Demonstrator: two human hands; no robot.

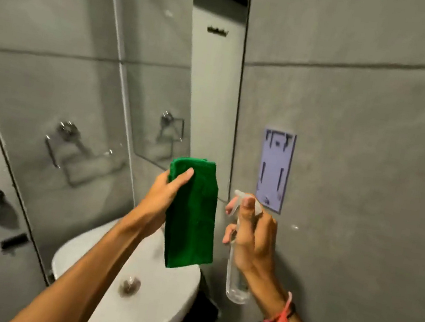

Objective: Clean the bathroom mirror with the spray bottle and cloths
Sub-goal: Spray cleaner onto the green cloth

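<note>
A large mirror [85, 81] covers the wall on the left and reflects grey tiles and a chrome towel ring. My left hand [166, 192] grips the top of a folded green cloth [191, 221], which hangs upright in front of the mirror's lower right corner. My right hand [252, 235] is wrapped around the neck of a clear spray bottle [236, 283], thumb on top of the head and fingers at the trigger. Its nozzle points left toward the cloth, a short gap away. The bottle's body hangs below my palm.
A white basin [164, 291] with a metal drain sits below my hands. A grey tiled wall [358, 155] fills the right side, with a lilac wall plate [274, 170] just beyond the bottle. A dark object lies beside the basin's right edge.
</note>
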